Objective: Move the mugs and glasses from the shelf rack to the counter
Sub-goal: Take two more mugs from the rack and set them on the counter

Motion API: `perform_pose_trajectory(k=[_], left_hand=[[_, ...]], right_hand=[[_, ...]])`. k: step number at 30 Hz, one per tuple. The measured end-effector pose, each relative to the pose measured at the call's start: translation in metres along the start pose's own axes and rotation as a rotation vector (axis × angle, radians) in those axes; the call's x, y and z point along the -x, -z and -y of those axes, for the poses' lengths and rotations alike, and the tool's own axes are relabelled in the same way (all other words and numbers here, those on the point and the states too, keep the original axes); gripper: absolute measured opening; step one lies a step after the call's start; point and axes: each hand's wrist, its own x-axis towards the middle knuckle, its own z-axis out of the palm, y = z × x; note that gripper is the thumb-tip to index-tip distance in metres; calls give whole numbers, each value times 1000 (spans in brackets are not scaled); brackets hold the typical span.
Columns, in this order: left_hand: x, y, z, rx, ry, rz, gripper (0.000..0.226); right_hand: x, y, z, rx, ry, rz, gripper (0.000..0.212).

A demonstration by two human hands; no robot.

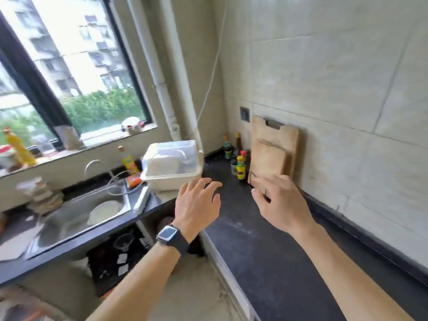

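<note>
Well, I have both grips out over the dark worktop [266,251] and neither has anything in it. The left grip [196,205] is released, fingers spread and loose, just short of the white lidded box [171,163] at the corner. The right grip [278,202] is also released, fingers only slightly bent, in front of the foot of the cutting boards [278,140]. I judge that both are held wide and low like this because I am between carries, reaching for the next piece rather than setting one down.

As for the mugs and glasses, I cannot find a single one on this stretch of worktop, nor can I make out the shelf rack. Pale shapes show through the box lid, but I cannot tell what they are.

Counting what I can: two grips, one watch [170,237] and one ring [201,183], both on the left. Two cutting boards stand on edge against the tiles, the smaller in front, probably so that they dry and keep the surface free. At least four small bottles [240,167] are pushed into the corner; they overlap too much for a firm count. One sink [76,216] lies to the left.
</note>
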Motion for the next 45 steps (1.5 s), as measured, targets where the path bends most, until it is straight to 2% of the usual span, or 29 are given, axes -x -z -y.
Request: perform_pose_trajectory(k=[2,5,8,11,16,23,31,38,45], left_hand=[[15,23,28,-38,59,22,38],[80,90,126,-201,238,-58,43],[156,141,206,-292,446,-52,41],[227,181,261,-303,619,-90,41],[327,225,347,-346,784,-121,42],[408,270,466,-349,843,-139,41],[444,278,594,-325,887,-112,38],[432,265,717,-283,912,-110,38],[387,257,851,-251,946,-139,37]], right_hand=[[-6,-15,25,9,70,7,36],[-18,-50,136,-45,277,120,37],[-12,-87,239,-80,473,188,37],[6,-124,319,-103,591,273,41],[45,-176,438,-180,717,361,43],[69,-240,571,-252,716,380,39],[56,-325,684,-316,727,404,36],[16,-416,769,-341,762,367,34],[-55,-535,850,-346,804,434,34]])
